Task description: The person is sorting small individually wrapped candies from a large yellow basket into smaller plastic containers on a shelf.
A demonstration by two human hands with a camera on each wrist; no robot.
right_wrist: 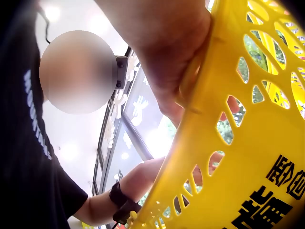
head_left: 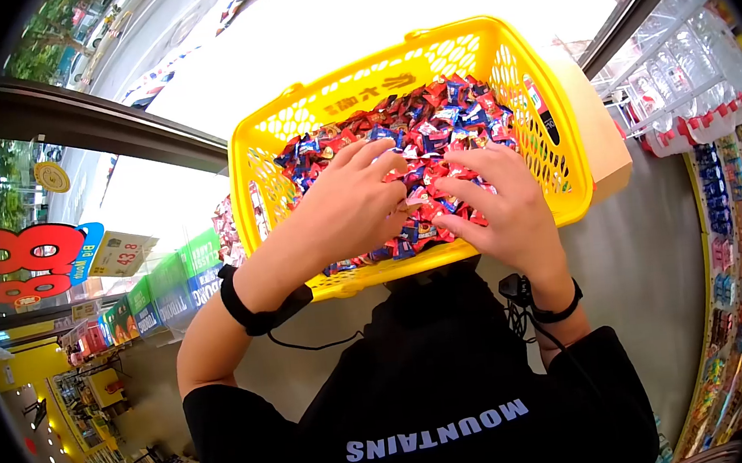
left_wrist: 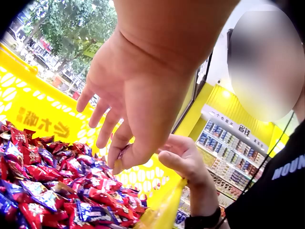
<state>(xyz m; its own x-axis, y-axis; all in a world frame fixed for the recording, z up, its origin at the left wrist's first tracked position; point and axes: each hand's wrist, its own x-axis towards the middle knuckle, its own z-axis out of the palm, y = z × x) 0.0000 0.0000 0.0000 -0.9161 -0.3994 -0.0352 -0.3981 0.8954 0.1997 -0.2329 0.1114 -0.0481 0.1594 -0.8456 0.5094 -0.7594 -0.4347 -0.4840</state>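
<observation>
Person's head (left_wrist: pixel 266 62) blurred, both wrist views. Left wrist view: candy (left_wrist: pixel 124 151) mostly hidden by left hand (left_wrist: pixel 138 107), shirt lettering (left_wrist: pixel 288 169) cut off. Right wrist view: basket (right_wrist: pixel 257 129) cut off, covers part of right hand (right_wrist: pixel 164 78).

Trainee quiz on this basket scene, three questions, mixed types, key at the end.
1. True or false: a black band circles each wrist.
2. The left hand is:
A) gripping a bottle
B) at the wrapped sweets in the yellow basket
C) behind the person's back
3. Fill in: the word printed on the black shirt is ____.
Key: 1 true; 2 B; 3 MOUNTAINS
</observation>
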